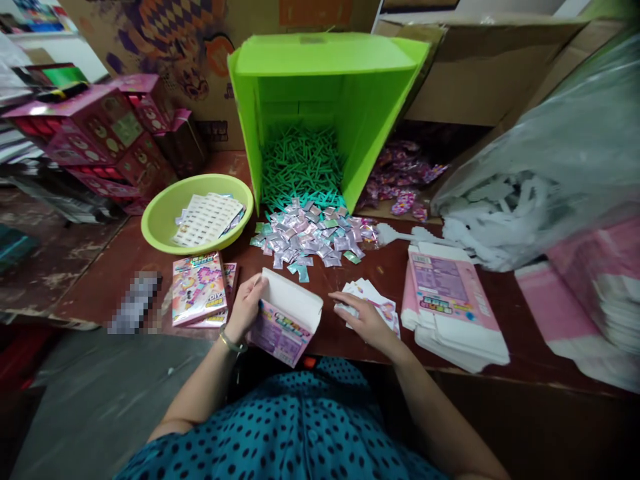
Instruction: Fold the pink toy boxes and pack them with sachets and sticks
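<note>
Gripping an open pink carton (pixel 285 320), the left hand (pixel 245 307) hides its edge; right hand (pixel 367 320) lies spread on cards (pixel 373 300).

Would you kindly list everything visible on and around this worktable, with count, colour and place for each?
open box: one, pink with white flap, front centre, held by the left hand
card stack: one small pile, white and pink, under the right hand
flat cartons: one stack, pink and white, right of the cards
foil sachets: a heap, silvery, mid-table
green sticks: a heap, teal-green, inside the crate
crate: one, bright green, tipped on its side, back centre
basin: one, yellow-green, left, holding white sheets
finished boxes: a few, pink, flat by the basin
stacked boxes: many, magenta, far left
plastic bag: one, clear, right, holding white pieces
left hand: gripping the open box
right hand: resting on the card stack
</note>
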`<state>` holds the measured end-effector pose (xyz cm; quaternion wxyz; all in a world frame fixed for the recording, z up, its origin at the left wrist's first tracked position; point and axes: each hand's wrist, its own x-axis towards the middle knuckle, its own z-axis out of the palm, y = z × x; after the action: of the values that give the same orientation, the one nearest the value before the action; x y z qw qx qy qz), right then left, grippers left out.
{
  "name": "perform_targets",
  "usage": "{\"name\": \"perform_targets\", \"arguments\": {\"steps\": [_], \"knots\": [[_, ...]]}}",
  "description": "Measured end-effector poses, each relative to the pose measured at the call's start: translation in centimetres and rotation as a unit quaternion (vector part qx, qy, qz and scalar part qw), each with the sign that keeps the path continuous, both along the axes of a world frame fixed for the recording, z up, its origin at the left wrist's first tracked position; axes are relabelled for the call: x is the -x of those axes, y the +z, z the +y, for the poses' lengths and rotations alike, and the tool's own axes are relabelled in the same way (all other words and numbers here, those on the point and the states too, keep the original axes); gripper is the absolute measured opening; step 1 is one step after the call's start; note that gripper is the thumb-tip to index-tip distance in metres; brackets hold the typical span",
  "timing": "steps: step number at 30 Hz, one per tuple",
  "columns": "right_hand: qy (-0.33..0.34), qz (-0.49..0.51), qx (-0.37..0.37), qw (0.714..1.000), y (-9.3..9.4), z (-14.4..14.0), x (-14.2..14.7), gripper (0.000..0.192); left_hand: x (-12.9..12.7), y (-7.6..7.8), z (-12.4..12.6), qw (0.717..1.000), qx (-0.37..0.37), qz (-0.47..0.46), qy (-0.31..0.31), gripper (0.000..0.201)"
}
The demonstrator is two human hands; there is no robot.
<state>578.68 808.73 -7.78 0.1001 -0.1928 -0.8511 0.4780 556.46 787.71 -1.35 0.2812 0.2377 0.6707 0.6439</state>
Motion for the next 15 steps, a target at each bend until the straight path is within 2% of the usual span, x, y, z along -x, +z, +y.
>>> {"name": "perform_targets", "arguments": {"steps": [3, 6, 9, 12, 15], "knots": [[0.014, -0.007, -0.017, 1.000, 0.3, 0.6, 0.2, 0.042, 2.5, -1.5, 1.2, 0.999, 0.002, -0.039, 0.018, 0.043], [0.035, 0.002, -0.050, 0.998, 1.5, 2.4, 0.4, 0.039, 5.6, -2.4, 1.8, 0.998, 0.012, 0.018, 0.053, 0.045], [0.028, 0.008, -0.082, 0.996, 3.1, 6.2, 0.6, 0.037, 7.6, -2.4, 2.0, 0.993, 0.020, 0.080, 0.085, 0.047], [-0.026, -0.007, -0.118, 0.993, 4.7, 10.8, 0.4, 0.036, 6.6, -1.3, 1.9, 0.982, 0.025, 0.153, 0.106, 0.043], [-0.065, -0.004, -0.153, 0.986, 5.8, 13.6, 0.1, 0.037, 3.0, 0.5, 1.3, 0.938, -0.037, 0.304, 0.165, 0.034]]}}
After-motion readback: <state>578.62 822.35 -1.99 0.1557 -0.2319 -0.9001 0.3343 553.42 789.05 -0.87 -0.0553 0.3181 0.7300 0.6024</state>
